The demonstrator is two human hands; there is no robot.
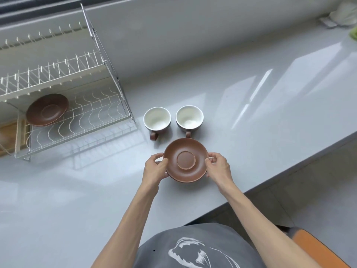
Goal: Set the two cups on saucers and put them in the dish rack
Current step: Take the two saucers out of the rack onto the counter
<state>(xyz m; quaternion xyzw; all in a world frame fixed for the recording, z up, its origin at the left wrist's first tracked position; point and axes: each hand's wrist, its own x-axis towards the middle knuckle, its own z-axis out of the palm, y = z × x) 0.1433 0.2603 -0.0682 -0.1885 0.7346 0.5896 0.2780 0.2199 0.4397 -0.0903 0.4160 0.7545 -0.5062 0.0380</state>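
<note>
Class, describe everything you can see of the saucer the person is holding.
The saucer is round, matte reddish-brown, ceramic by its look, with a raised ring marking the central cup well. It is empty and faces up, roughly level. The left hand grips its left rim and the right hand its right rim. It sits over the grey counter, just nearer the person than the two cups; whether it rests on the counter or is lifted is unclear. A second rim edge seems to show beneath.

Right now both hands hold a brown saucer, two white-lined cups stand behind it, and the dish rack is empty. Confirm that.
Not quite. The dish rack is not empty: the head view shows another brown saucer in it. The rest stands.
</note>
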